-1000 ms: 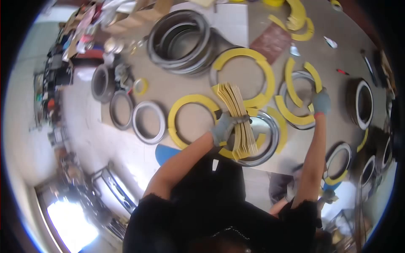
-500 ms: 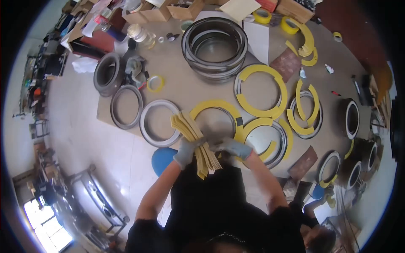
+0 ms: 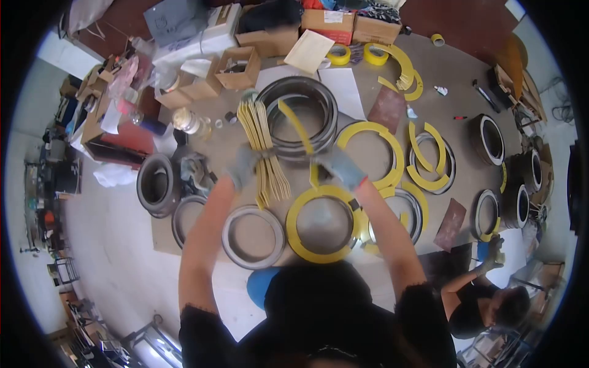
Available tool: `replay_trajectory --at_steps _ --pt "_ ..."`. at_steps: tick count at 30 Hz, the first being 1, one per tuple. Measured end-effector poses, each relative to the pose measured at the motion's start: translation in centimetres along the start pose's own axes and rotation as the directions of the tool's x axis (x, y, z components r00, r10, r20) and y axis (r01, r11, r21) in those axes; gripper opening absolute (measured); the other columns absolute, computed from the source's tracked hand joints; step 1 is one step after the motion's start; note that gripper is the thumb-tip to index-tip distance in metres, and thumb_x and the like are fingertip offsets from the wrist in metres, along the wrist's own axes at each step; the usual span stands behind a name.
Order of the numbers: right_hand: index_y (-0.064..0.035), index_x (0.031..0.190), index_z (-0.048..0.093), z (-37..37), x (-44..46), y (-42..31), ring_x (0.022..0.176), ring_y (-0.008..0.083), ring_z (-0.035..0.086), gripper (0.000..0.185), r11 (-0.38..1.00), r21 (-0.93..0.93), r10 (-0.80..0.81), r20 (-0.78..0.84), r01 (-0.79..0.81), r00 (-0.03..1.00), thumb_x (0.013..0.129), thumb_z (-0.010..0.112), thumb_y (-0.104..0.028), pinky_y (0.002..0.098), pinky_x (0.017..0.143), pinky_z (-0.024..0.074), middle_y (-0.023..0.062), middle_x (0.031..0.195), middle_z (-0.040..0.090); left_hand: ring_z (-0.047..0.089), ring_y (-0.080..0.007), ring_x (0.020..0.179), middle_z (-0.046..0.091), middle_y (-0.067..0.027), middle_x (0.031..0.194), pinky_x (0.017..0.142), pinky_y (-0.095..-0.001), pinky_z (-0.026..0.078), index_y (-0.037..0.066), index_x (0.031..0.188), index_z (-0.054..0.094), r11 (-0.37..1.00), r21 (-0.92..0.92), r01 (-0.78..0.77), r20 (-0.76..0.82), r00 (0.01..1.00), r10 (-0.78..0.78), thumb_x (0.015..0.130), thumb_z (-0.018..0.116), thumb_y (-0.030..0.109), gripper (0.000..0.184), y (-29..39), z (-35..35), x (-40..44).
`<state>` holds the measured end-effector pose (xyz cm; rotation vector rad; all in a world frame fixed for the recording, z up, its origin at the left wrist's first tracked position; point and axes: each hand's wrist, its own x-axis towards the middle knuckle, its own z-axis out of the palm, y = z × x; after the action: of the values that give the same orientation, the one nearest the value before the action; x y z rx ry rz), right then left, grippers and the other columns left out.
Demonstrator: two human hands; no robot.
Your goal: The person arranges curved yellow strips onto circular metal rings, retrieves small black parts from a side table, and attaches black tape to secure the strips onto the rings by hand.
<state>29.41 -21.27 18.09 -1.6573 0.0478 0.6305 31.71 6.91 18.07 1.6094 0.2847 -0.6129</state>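
With the grip of the left hand (image 3: 243, 165) closed around a bundle of yellow strips (image 3: 265, 153), pinching one curved strip (image 3: 297, 124) in the nearly shut right hand (image 3: 338, 167). Already off the bundle, so free for separate handling. Holding both above the worktop (image 3: 429, 70), near stacked dark rings (image 3: 332, 119).

From where I'm standing, the brown table (image 3: 457, 76) is bearing rings all along its near side: a plain grey ring (image 3: 227, 237) is lying just beside a yellow-covered ring (image 3: 293, 224), and a dark thick ring (image 3: 146, 184) is resting at the left. A stack of dark rings (image 3: 333, 113) is sitting farther in. Beyond it, two yellow tape rolls (image 3: 338, 55) are lying near a white sheet (image 3: 342, 86). A reddish-brown sheet (image 3: 386, 107) is lying to their right, and a red marker (image 3: 460, 118) (a tiny thing, really) is resting well apart.
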Motion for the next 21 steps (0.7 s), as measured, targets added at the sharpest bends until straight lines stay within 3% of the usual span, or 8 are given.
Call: replay_trajectory --at_steps 3,6,9,12,15,18,20,21 --pt "-0.0018 0.081 0.073 -3.7 6.2 -2.9 0.063 0.0287 0.07 0.031 0.899 -0.436 -0.118 -0.304 -0.028 0.945 0.081 0.071 -0.033 0.0389 0.061 0.056 0.0164 0.076 0.071 0.071 -0.0229 0.087 0.073 -0.0145 0.099 0.072 -0.0364 0.058 0.003 0.105 0.071 0.897 0.436 0.077 -0.237 0.971 0.032 0.083 0.078 0.028 0.035 6.5 -1.7 4.5" --pt "-0.0034 0.084 0.074 -5.6 11.1 -4.2 0.074 0.0339 0.072 0.023 0.604 -0.785 -0.362 -0.424 -0.138 0.83 0.078 0.066 -0.024 0.0411 0.066 0.0567 0.019 0.081 0.072 0.069 -0.0315 0.101 0.07 -0.0181 0.112 0.086 -0.0408 0.056 0.004 0.115 0.068 0.427 0.879 0.214 -0.329 0.919 0.216 0.079 0.074 0.024 0.042 8.6 -3.9 11.5" --pt "-0.0052 0.084 0.074 -6.5 14.3 -4.5 0.08 0.0351 0.072 0.02 0.536 -0.828 -0.343 -0.392 -0.164 0.854 0.077 0.063 -0.02 0.0441 0.07 0.0564 0.0182 0.082 0.072 0.061 -0.0359 0.117 0.065 -0.0201 0.124 0.099 -0.0419 0.05 0.007 0.12 0.067 0.346 0.89 0.296 -0.351 0.93 0.106 0.076 0.071 0.027 0.048 11.1 -2.7 13.5" --pt "-0.0051 0.088 0.074 -6.7 16.3 -4.1 0.078 0.035 0.071 0.025 0.459 -0.862 -0.269 -0.364 -0.213 0.892 0.081 0.063 -0.026 0.0449 0.069 0.0559 0.0169 0.082 0.072 0.062 -0.035 0.116 0.065 -0.0184 0.124 0.099 -0.0416 0.05 0.007 0.123 0.065 0.302 0.914 0.272 -0.334 0.926 0.178 0.075 0.071 0.025 0.051 11.1 -2.3 15.2" --pt "-0.0058 0.089 0.072 -5.3 13.8 -6.2 0.077 0.0331 0.071 0.028 0.572 -0.801 -0.359 -0.44 -0.178 0.823 0.086 0.059 -0.031 0.0452 0.065 0.055 0.0164 0.083 0.072 0.065 -0.0373 0.109 0.068 -0.0223 0.116 0.095 -0.041 0.052 0.002 0.116 0.069 0.302 0.937 0.176 -0.254 0.937 0.242 0.069 0.082 0.033 0.058 9.5 -3.9 18.4" --pt "-0.0048 0.088 0.069 -3.3 14.0 -5.8 0.074 0.0281 0.07 0.033 0.518 -0.855 -0.543 -0.351 -0.024 0.763 0.09 0.06 -0.036 0.0406 0.064 0.054 0.0164 0.08 0.07 0.068 -0.034 0.104 0.071 -0.0193 0.11 0.089 -0.0394 0.056 0.001 0.116 0.069 0.314 0.933 0.178 -0.262 0.932 0.249 0.072 0.081 0.03 0.054 9.5 -4.3 18.4" --pt "-0.0044 0.089 0.067 -1.6 14.7 -5.1 0.072 0.0231 0.068 0.031 0.826 -0.488 -0.433 -0.231 0.281 0.871 0.09 0.065 -0.035 0.036 0.065 0.0533 0.013 0.079 0.07 0.069 -0.0281 0.1 0.071 -0.0161 0.109 0.084 -0.0366 0.057 0.0 0.114 0.069 0.499 0.851 0.163 -0.241 0.966 0.094 0.076 0.08 0.026 0.047 10.9 -5.1 16.9" --pt "-0.0041 0.089 0.067 -0.5 14.6 -5.4 0.072 0.0205 0.067 0.031 0.905 -0.221 -0.399 -0.141 0.365 0.906 0.09 0.067 -0.035 0.0338 0.066 0.053 0.0113 0.079 0.069 0.07 -0.0252 0.098 0.071 -0.0145 0.109 0.081 -0.0353 0.058 0.0 0.113 0.069 0.583 0.794 0.17 -0.219 0.976 0.014 0.077 0.08 0.024 0.044 11.1 -5.4 16.1"
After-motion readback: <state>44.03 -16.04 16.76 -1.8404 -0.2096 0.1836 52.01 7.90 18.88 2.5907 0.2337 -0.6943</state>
